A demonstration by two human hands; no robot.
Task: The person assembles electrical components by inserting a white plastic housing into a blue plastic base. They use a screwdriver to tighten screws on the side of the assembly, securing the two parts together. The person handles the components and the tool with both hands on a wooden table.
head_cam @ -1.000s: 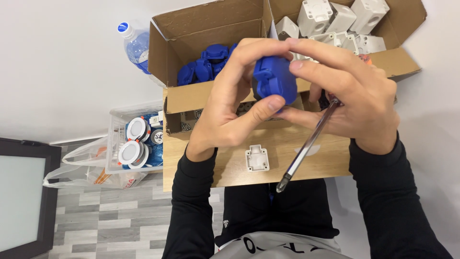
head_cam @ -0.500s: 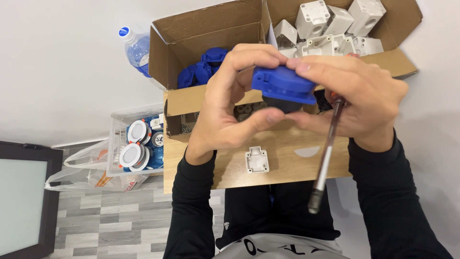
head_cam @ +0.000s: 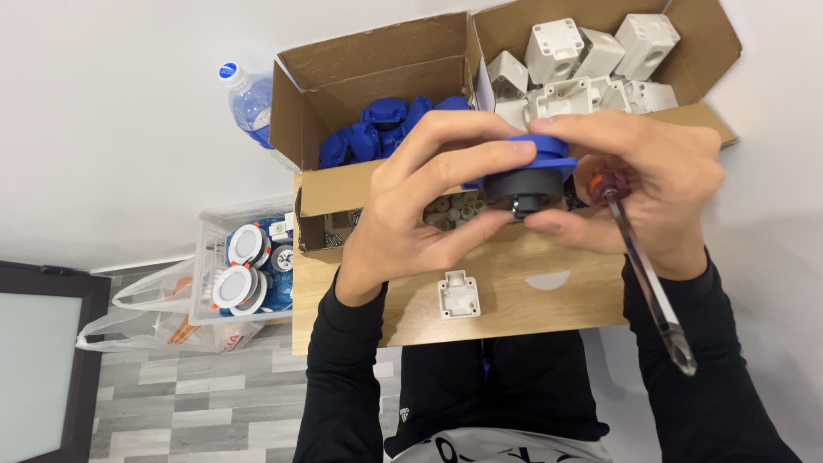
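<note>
Small white plastic housing point(head_cam: 459, 294) lies alone on bare wood desk point(head_cam: 514, 300), near the front edge. Above it, left hand point(head_cam: 420, 206) and right hand point(head_cam: 639, 184) both grip a round socket point(head_cam: 527, 171): blue flanged cap, matte dark body. Right hand also clamps a screwdriver point(head_cam: 643, 274), clear shaft slanting past the desk's right edge. Beyond, cardboard box point(head_cam: 377, 81) of glossy blue parts; second box point(head_cam: 694, 34) of blocky white housings.
</note>
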